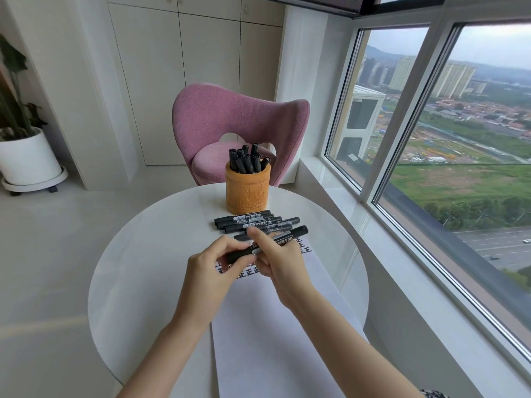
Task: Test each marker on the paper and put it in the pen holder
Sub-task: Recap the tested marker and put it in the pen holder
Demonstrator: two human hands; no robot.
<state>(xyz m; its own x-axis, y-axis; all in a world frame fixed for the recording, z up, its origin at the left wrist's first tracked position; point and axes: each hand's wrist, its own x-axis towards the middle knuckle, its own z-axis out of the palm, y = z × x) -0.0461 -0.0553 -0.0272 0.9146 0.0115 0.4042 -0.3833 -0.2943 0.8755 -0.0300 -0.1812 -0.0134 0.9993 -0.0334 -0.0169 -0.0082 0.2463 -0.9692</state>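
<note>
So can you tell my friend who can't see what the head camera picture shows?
A left hand and a right hand grip one black marker above a white paper with black test marks, on a round white table. Behind lie loose markers and an orange pen holder holding more, then a pink chair.

marker (297,231) middle hidden, paper (273,326) edge cropped

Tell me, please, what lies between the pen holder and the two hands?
Loose black markers lie side by side on the table, in the head view.
</note>
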